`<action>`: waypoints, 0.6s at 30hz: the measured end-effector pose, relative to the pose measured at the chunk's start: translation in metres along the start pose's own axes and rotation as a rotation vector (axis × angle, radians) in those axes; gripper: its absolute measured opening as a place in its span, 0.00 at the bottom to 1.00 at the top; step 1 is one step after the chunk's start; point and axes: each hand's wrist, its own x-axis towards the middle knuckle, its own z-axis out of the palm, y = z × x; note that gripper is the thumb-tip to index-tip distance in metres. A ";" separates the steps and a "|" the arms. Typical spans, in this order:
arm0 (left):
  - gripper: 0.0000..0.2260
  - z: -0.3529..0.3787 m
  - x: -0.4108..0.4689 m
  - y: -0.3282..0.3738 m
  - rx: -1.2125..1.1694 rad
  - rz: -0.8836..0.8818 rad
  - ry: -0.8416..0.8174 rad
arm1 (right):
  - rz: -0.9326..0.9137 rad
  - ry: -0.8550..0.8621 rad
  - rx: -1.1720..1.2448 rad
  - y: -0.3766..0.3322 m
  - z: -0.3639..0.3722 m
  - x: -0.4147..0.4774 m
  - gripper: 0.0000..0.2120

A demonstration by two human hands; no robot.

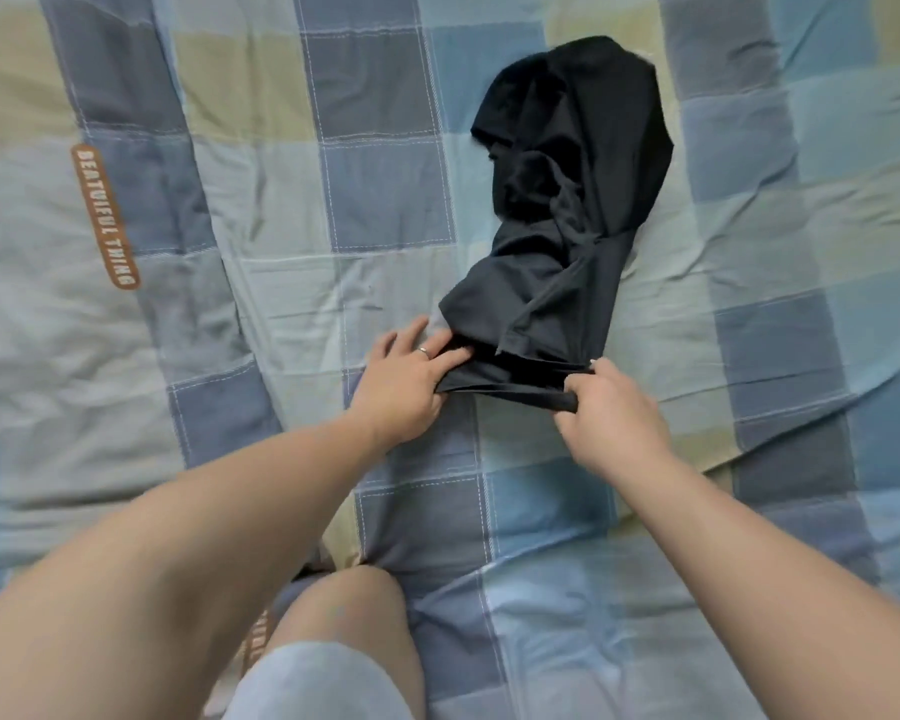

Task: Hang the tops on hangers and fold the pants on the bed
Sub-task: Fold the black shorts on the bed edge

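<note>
Knee [333,605] nearest, well below black pants [567,200] bunched on quilt [375,148]. Left hand [404,387] at pants' near-left corner, fingers spread, apparently pinching edge. Right hand [611,413] at near-right corner, fingers curled round rolled edge. Step, likely: straightening before fold. Next: pull edge taut, flatten far bunch.

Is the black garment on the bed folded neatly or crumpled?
Crumpled: the black garment lies bunched and twisted; left hand and right hand hold its near edge.

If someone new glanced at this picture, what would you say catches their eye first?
The black garment stands out, lying crumpled right of centre on the blue-and-cream checked quilt. Both hands hold its near edge, the left hand wearing a ring, the right hand gripping bunched fabric. A brown label sits on the quilt at the left.
</note>
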 end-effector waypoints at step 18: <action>0.17 -0.233 -0.304 0.262 -0.832 -0.218 0.499 | -0.249 0.322 0.690 0.091 -0.166 -0.333 0.09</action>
